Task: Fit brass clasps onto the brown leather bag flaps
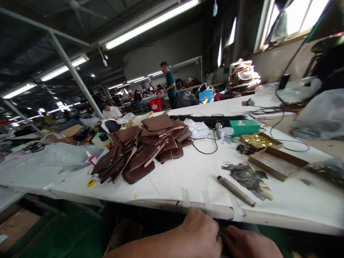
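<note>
My left hand (201, 229) is closed at the bottom centre, just below the table's front edge, with its forearm reaching in from the left. Close beside it on the right is my right hand (248, 242), its fingers curled in. Both hands pinch something dark between them that is too hidden to name. Brown leather pieces with zippers (145, 150) lie heaped on the white table (188, 175) beyond the hands. To the right, a grey-brown rod (236, 190) rests near flat dark metal pieces (248, 177).
An open cardboard box (278, 163) and a tray of gold-coloured parts (259, 141) stand at the right, near a green box (244, 127). A black cable loops behind. Tape strips cross the front edge. A person (170, 84) stands far back.
</note>
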The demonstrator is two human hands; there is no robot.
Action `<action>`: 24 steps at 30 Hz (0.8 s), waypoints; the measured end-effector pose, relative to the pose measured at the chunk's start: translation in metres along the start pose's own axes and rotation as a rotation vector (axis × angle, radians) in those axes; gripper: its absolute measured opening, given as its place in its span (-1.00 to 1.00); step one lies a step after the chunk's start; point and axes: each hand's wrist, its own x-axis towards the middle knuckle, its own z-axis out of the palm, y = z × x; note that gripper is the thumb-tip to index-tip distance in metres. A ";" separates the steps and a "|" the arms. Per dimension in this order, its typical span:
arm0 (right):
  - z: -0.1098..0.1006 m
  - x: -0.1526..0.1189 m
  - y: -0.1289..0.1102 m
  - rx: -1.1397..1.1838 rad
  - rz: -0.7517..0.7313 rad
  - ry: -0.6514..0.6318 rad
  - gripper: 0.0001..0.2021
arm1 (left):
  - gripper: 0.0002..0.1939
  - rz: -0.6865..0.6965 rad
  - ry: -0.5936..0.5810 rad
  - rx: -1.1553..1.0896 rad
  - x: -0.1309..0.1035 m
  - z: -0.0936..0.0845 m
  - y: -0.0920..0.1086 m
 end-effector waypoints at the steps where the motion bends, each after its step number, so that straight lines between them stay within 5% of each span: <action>1: -0.005 -0.006 -0.007 -0.012 -0.004 0.002 -0.74 | -0.57 -0.033 0.018 -0.006 -0.001 -0.001 0.001; 4: -0.034 -0.028 -0.028 0.124 -0.116 -0.047 -0.77 | -0.62 -0.088 0.047 -0.003 -0.003 -0.002 -0.002; 7: -0.068 -0.043 -0.037 0.475 -0.434 -0.059 -0.82 | -0.62 -0.133 0.004 0.026 0.000 0.005 -0.017; 9: -0.084 -0.047 -0.028 0.668 -0.366 0.102 -0.76 | -0.59 -0.078 -0.045 0.039 0.002 0.012 -0.025; 11: -0.086 -0.048 -0.005 0.821 -0.092 0.310 -0.69 | -0.59 0.006 -0.032 0.021 -0.001 0.017 -0.028; 13: -0.072 -0.049 0.028 0.948 0.163 0.423 -0.64 | -0.61 0.071 -0.031 -0.004 -0.005 0.019 -0.028; 17: -0.019 -0.047 0.090 1.070 0.467 0.415 -0.61 | -0.61 0.085 -0.071 -0.107 -0.008 0.014 -0.025; 20: 0.010 -0.035 0.116 1.037 0.536 0.453 -0.63 | -0.61 0.082 -0.087 -0.218 -0.008 0.006 -0.025; 24: 0.023 -0.015 0.132 0.997 0.558 0.489 -0.63 | -0.61 0.070 -0.092 -0.303 -0.009 -0.002 -0.022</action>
